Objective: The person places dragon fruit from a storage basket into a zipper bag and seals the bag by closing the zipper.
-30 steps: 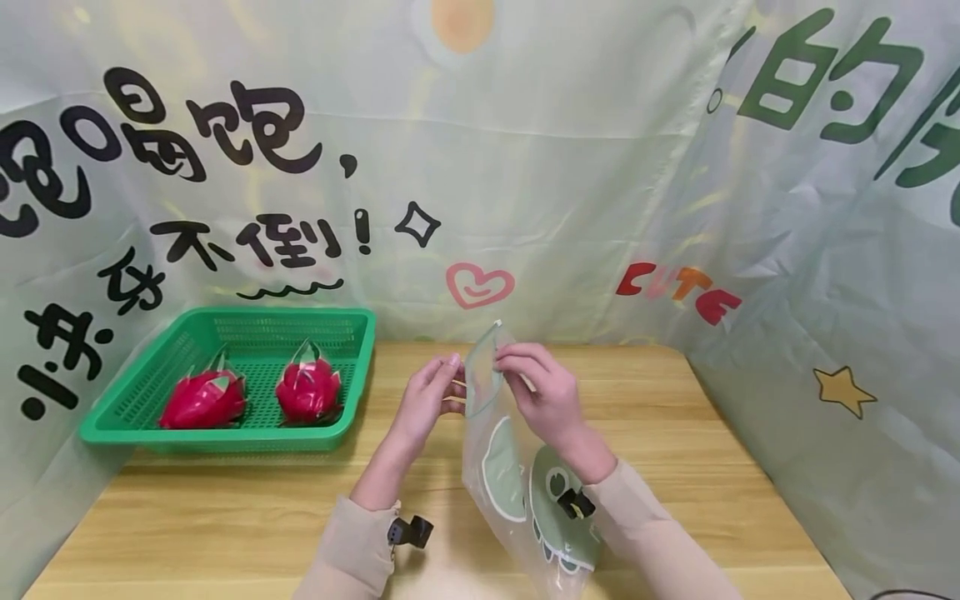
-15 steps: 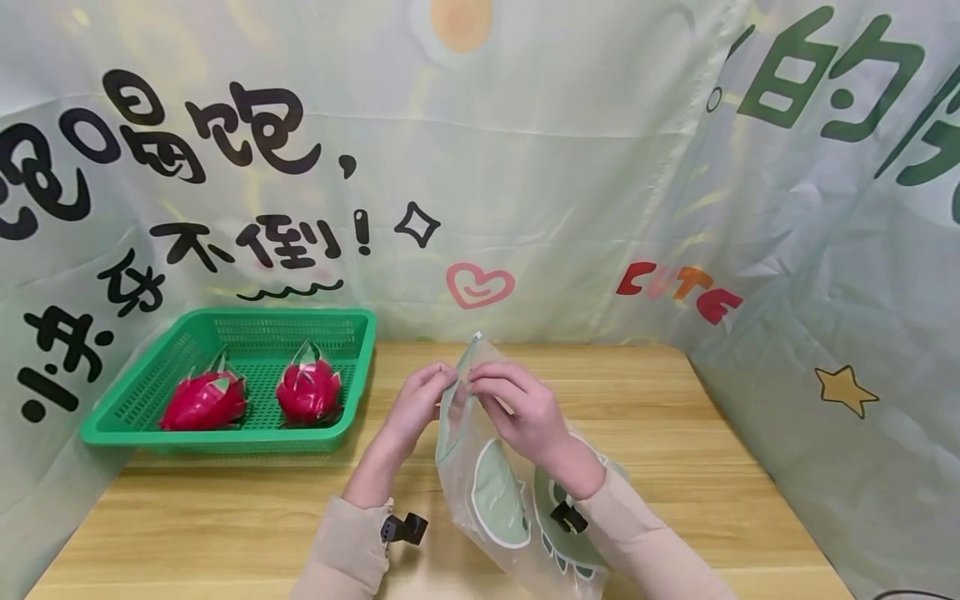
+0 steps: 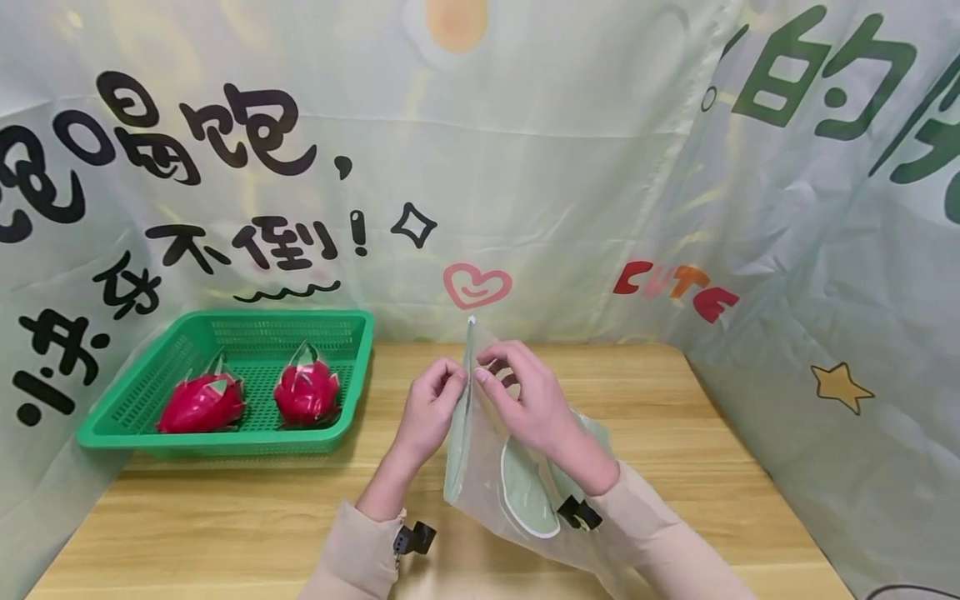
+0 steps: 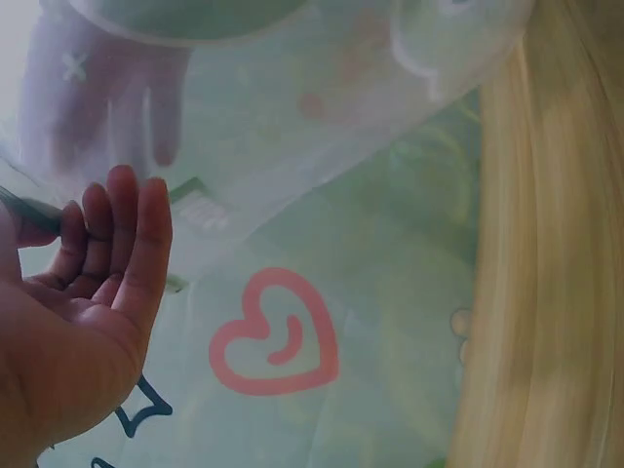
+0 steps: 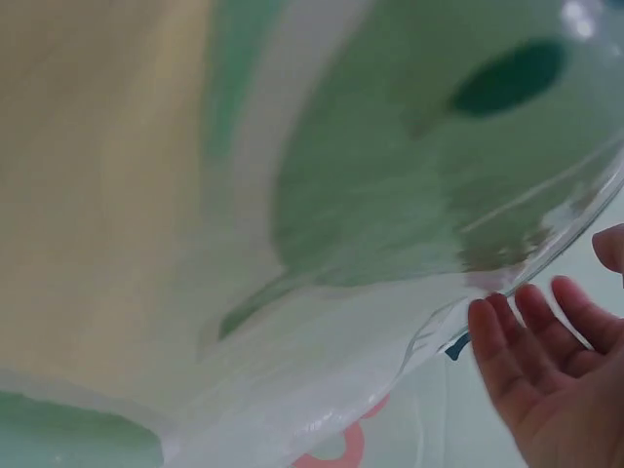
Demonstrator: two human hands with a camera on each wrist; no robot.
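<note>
Clear plastic bag (image 3: 483, 492) at six o'clock in the head view; left hand (image 3: 429, 408) and right hand (image 3: 534, 408) pinch its mouth. Green basket (image 3: 225, 444), past eight o'clock, holds two dragon fruits (image 3: 201, 404). Left wrist view: hand at eight, gripping the edge. Right wrist view: hand at four, fingertips at the film.

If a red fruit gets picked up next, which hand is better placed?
Probably the left hand. It's nearer the green basket holding two red fruits; the right hand is farther off, across the clear bag's edge.
</note>
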